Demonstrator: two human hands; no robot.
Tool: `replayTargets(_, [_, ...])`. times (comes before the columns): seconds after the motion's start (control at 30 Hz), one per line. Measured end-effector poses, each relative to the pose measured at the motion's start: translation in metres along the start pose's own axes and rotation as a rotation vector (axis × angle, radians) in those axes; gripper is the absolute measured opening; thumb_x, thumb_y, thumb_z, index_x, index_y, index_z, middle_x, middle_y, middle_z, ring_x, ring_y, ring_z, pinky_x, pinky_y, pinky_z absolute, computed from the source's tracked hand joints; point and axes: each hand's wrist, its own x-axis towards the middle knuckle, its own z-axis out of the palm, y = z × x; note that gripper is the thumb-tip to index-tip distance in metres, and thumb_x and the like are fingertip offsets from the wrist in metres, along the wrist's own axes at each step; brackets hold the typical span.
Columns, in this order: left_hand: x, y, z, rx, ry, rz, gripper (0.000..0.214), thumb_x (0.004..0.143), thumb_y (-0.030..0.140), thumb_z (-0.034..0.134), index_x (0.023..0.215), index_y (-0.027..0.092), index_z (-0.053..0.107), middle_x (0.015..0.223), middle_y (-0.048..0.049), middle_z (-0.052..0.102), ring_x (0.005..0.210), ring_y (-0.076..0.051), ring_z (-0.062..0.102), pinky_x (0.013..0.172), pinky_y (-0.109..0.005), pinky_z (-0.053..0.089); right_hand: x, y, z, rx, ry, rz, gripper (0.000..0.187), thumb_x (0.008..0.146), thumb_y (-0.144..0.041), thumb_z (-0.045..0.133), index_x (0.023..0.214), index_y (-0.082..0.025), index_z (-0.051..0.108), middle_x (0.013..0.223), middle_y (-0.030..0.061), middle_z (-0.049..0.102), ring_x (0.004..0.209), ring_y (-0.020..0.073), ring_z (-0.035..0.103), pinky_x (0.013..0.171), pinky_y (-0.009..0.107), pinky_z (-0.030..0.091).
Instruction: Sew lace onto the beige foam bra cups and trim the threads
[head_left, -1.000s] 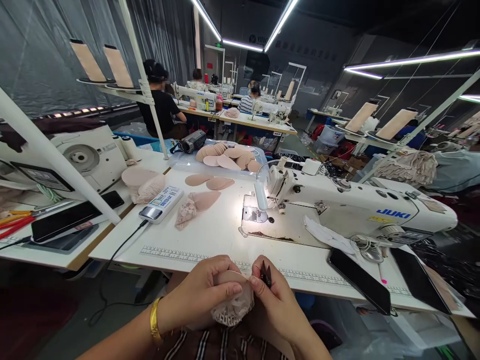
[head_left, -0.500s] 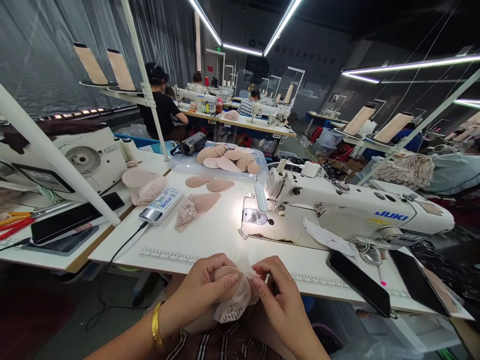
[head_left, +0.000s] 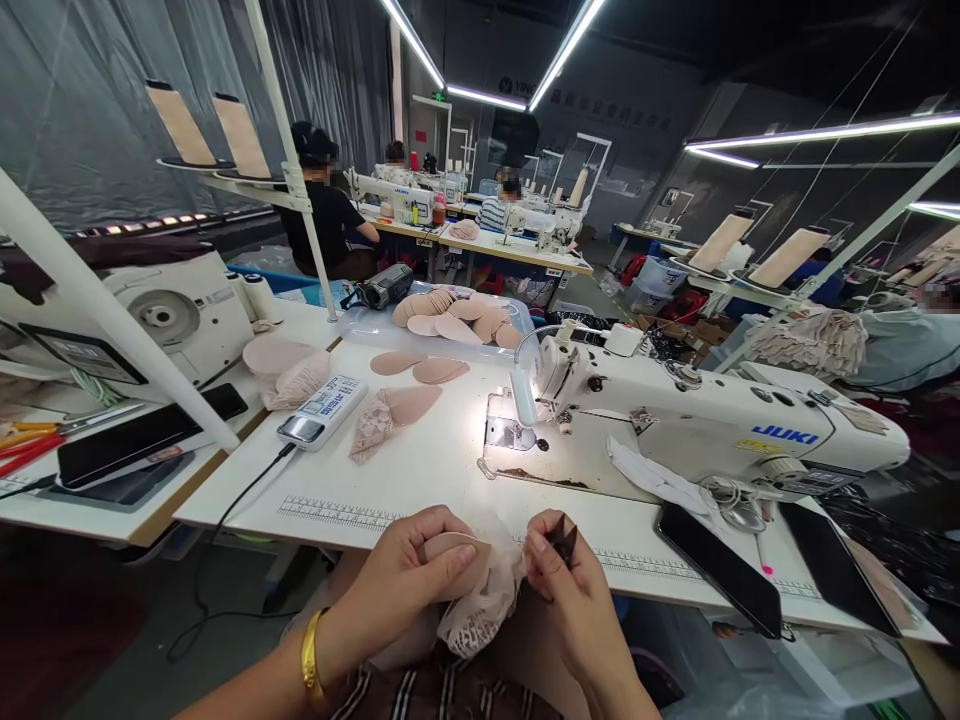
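Note:
Over my lap, just below the table's front edge, my left hand (head_left: 405, 580) is closed on a beige bra cup with lace (head_left: 480, 590), thumb on top. My right hand (head_left: 574, 595) is closed on small black thread snips (head_left: 561, 545), pinching the lace's right edge. The lace hangs down between both hands. A gold bangle sits on my left wrist.
White JUKI sewing machine (head_left: 712, 425) with its lamp lit stands on the white table (head_left: 420, 470). Cups lie loose and in a clear tray (head_left: 457, 320). A controller box (head_left: 322, 410), two dark phones (head_left: 720, 570) and a left side table (head_left: 112, 500) surround it. Other people sew behind.
My right hand has shifted a little to the right and the snips' black tips show again above its fingers. The lace hangs lower between the hands.

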Motion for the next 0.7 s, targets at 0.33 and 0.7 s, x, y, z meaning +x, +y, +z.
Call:
replayTargets(0.33, [-0.001,-0.004,-0.001,0.073,-0.003,0.075,0.028,0.087,0.045,0.068,0.082,0.018,0.069,0.077,0.0004,0.059,0.074,-0.018,0.051,0.069,-0.028,0.039,-0.010,-0.007,-0.005,-0.407,-0.079,-0.232,0.018,0.103,-0.042,0.059,0.102,-0.024,0.063,0.094,0.0028,0.059,0.083,0.0191,0.057,0.071,0.029,0.046])
replayTargets(0.7, [-0.004,-0.003,-0.003,0.127,0.005,0.097,0.026,0.088,0.043,0.068,0.085,0.018,0.072,0.082,-0.0018,0.062,0.080,-0.020,0.057,0.074,-0.030,0.042,-0.007,-0.011,0.005,-0.460,-0.115,-0.350,0.018,0.106,-0.028,0.053,0.090,-0.024,0.060,0.088,0.0011,0.057,0.080,0.0173,0.055,0.070,0.029,0.042])
